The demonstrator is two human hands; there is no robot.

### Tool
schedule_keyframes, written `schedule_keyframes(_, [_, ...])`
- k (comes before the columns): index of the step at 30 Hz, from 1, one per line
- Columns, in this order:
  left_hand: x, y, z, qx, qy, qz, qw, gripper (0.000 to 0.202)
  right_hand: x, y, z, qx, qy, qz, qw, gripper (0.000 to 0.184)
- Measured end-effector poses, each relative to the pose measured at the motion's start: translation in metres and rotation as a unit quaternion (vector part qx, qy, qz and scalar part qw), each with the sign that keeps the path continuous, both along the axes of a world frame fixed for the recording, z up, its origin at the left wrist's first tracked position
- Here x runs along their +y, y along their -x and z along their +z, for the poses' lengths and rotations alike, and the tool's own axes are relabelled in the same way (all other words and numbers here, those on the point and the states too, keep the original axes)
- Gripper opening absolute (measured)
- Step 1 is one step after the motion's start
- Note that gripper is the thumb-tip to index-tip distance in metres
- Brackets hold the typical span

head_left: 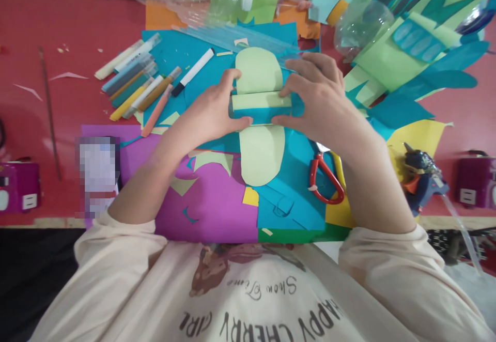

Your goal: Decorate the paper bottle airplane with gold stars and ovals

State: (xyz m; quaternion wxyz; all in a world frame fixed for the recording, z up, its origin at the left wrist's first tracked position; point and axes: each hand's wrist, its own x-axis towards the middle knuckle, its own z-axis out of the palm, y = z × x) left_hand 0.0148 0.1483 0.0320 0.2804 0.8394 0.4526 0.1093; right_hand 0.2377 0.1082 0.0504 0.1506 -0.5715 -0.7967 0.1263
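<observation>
Head view: the left hand (231, 102) and right hand (300, 96) grip opposite ends of the strip (261, 105), apparently to keep it straight between two green flaps (260, 71). All lie over the blue sheet (298, 174).

Me, in a pale cream printed top (155, 290).
My left sleeve (116, 249) and right sleeve (395, 259) are loose and creased, ending around the elbows; below them my forearms, left hand (219, 104) and right hand (320, 91) are bare. Across my front, upside down to my eyes, run a brownish picture (211, 269), curly script (267, 288) reading "Show Time", and big dark capitals (205, 324) that include "HAPPY CHERRY".
</observation>
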Motion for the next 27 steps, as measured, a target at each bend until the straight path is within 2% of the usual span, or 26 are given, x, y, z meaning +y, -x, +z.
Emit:
schedule_keyframes(4, [0.01, 0.013, 0.005, -0.006, 0.05, -0.027, 0.998, 0.069, 0.007, -0.016, 0.002, 0.01, 0.007, 0.026, 1.0, 0.033])
schedule_keyframes(7, [0.013, 0.016, 0.008, -0.011, 0.058, -0.038, 0.998, 0.069, 0.009, -0.023, 0.005, 0.007, 0.023, 0.026, 0.999, 0.034])
schedule_keyframes(10, [0.015, 0.016, 0.008, -0.032, 0.036, -0.035, 0.998, 0.069, 0.009, -0.026, 0.011, 0.039, 0.028, 0.042, 0.998, 0.027])
schedule_keyframes(14, [0.015, 0.015, 0.01, -0.043, -0.02, -0.008, 0.999, 0.067, 0.011, -0.024, 0.014, 0.103, 0.021, 0.062, 0.992, 0.034])
schedule_keyframes(18, [0.014, 0.011, 0.011, -0.03, -0.056, 0.007, 0.998, 0.063, 0.018, -0.028, 0.004, 0.106, 0.008, 0.06, 0.993, 0.038])
schedule_keyframes(22, [0.012, 0.004, 0.009, -0.029, -0.062, 0.023, 0.997, 0.07, 0.024, -0.035, -0.007, 0.138, 0.001, 0.056, 0.989, 0.035])
schedule_keyframes(25, [0.013, 0.006, 0.017, -0.046, -0.07, -0.004, 0.996, 0.07, 0.024, -0.035, -0.008, 0.137, -0.006, 0.057, 0.989, 0.035])
schedule_keyframes(27, [0.018, 0.017, 0.028, -0.076, -0.091, -0.02, 0.993, 0.06, 0.021, -0.032, -0.005, 0.13, -0.026, 0.059, 0.989, 0.033])
